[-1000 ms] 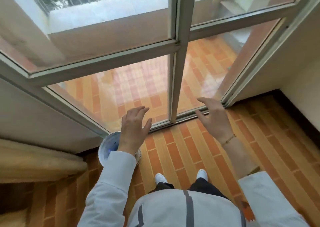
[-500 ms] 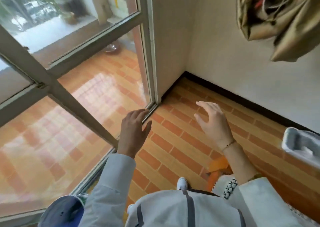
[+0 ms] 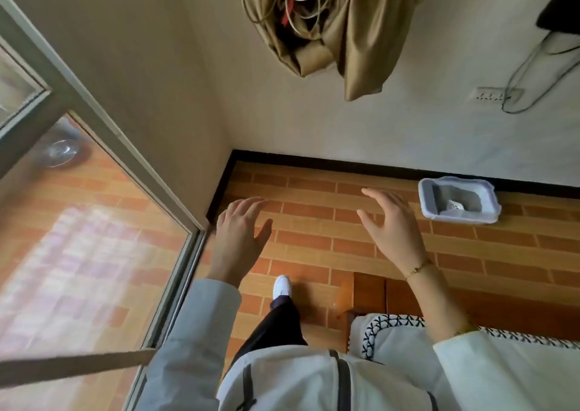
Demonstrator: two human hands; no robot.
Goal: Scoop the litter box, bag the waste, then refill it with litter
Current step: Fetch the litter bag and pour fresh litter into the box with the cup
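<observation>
Both hands empty. Left hand (image 3: 240, 241) fingers (image 3: 251, 205) spread and relaxed, palm down over the brick-pattern orange tiled floor (image 3: 314, 231). Right hand (image 3: 392, 225) same: fingers (image 3: 381, 195) loosely splayed, holding nothing, thin gold bracelet (image 3: 417, 267) at the wrist.

The pale blue-grey rectangular plastic litter box (image 3: 458, 200) sits on the floor against the black skirting (image 3: 345, 162) of the white wall, just right of the right hand and apart from it.

Handling, my read: rigid moulded tray with a rolled rim, so stiff and not fragile. Probably light as a shell, heavier and bottom-loaded if litter is inside; contents will shift and spill if tilted. Smooth plastic, likely a bit slick. Best hold looks like both hands on opposite short-end rims, kept level.

Orientation: opening faces up, long axis roughly parallel to the wall, running left-right in view. Something small and white lies inside; can't tell what.

Olive curtain bundle (image 3: 329, 24) hangs knotted above.
</observation>
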